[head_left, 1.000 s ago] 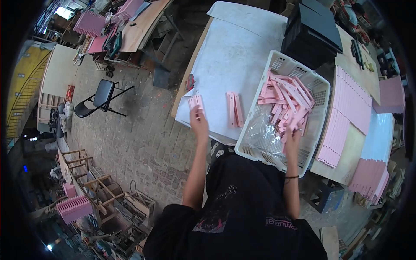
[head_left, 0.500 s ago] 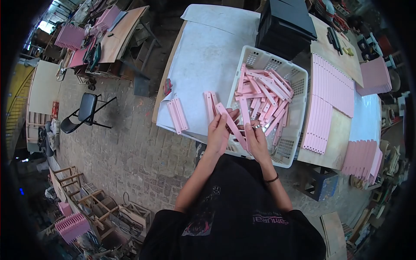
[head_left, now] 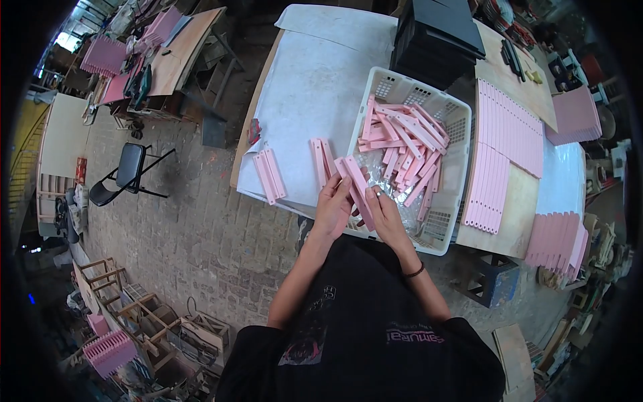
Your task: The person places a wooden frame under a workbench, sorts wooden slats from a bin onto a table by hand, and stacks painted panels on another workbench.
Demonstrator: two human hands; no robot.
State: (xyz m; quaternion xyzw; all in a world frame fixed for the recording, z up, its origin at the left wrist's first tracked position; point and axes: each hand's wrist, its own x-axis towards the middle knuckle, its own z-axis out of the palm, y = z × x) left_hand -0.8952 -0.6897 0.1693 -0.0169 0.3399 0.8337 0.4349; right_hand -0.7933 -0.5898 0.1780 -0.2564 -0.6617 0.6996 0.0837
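My left hand [head_left: 332, 206] is closed around a pink slat [head_left: 343, 169] with small holes in it. In my right hand [head_left: 387, 214] is a second pink slat [head_left: 356, 175], lying side by side with the first. Both are tilted over the near left edge of a white plastic basket [head_left: 458, 161]. Inside the basket lies a jumbled heap of similar pink slats [head_left: 408, 137]. To the left, on the white-covered table [head_left: 315, 74], rest a pair of slats [head_left: 269, 175] and another small group [head_left: 321, 161], partly behind my left hand.
Black stacked panels [head_left: 435, 47] stand behind the basket. On the right, rows of pink slats [head_left: 492, 167] lie on a board. A small red object [head_left: 254, 130] sits at the table's left edge. A black folding chair [head_left: 134, 167] stands on the brick floor.
My right hand has moved left with its slat, bringing it from over the basket's heap to lie alongside the slat in my left hand. The view has shifted slightly.
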